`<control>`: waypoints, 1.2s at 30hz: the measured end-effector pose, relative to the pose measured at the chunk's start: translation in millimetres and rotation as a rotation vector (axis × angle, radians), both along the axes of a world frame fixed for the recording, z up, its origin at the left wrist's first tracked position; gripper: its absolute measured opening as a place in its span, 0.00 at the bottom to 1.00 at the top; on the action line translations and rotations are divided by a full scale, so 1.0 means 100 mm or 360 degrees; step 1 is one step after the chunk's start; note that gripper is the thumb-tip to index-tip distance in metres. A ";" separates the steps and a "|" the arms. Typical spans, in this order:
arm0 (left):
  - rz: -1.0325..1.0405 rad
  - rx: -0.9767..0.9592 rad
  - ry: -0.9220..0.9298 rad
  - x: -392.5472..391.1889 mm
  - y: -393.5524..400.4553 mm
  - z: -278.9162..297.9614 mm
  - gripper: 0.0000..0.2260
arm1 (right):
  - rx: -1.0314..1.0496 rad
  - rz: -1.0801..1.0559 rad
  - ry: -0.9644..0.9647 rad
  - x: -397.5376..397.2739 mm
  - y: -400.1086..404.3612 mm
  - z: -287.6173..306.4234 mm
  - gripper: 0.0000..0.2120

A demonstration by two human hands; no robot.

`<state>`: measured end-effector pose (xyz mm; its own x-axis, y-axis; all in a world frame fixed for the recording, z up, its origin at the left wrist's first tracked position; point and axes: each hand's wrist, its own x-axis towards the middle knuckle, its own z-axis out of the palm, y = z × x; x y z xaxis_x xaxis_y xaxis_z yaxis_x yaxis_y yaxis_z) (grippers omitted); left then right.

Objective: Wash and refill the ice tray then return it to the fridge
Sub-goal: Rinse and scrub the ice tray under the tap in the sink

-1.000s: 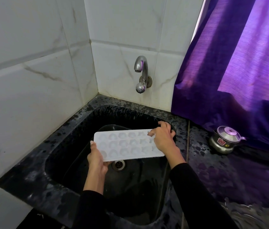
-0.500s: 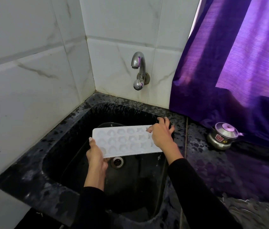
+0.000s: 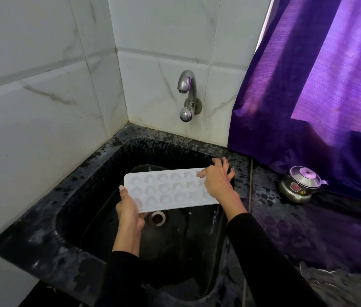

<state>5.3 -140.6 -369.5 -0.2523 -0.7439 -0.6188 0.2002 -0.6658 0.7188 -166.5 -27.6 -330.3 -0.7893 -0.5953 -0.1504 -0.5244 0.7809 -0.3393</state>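
The left hand (image 3: 129, 210), at the centre of the frame, grips the near left corner of the white ice tray (image 3: 170, 189), thumb on the top face and fingers curled beneath. The right hand (image 3: 218, 179) holds the tray's far right end, fingers spread and bent over the edge, the thumb resting on the top face by the last moulds. Between them the tray hangs above the black sink (image 3: 91, 173), apart from the basin floor, tilted so its right near corner sits lowest. Its moulds, in three rows, show shaped hollows; whether they hold water cannot be told. A thin trickle of water drops from that low right corner into the basin.

Below the tray's near edge lies the round metal drain (image 3: 157, 218). On the tiled wall in the upper centre is a metal tap (image 3: 187, 94), with a drop hanging at its spout. At right, a small lidded steel pot (image 3: 300, 183) stands on the dark speckled counter (image 3: 285, 229) before a purple curtain (image 3: 319, 85).
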 end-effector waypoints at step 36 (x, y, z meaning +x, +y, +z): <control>-0.0041 -0.0025 -0.0053 -0.02 -0.02 -0.05 0.18 | 0.0138 0.0312 0.0068 0.09 -0.21 -0.01 0.19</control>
<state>3.7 -142.9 -374.6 -0.2510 -0.7472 -0.6154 0.1587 -0.6589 0.7353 -157.8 -48.5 -331.4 -0.6665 -0.7243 -0.1767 -0.6814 0.6880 -0.2497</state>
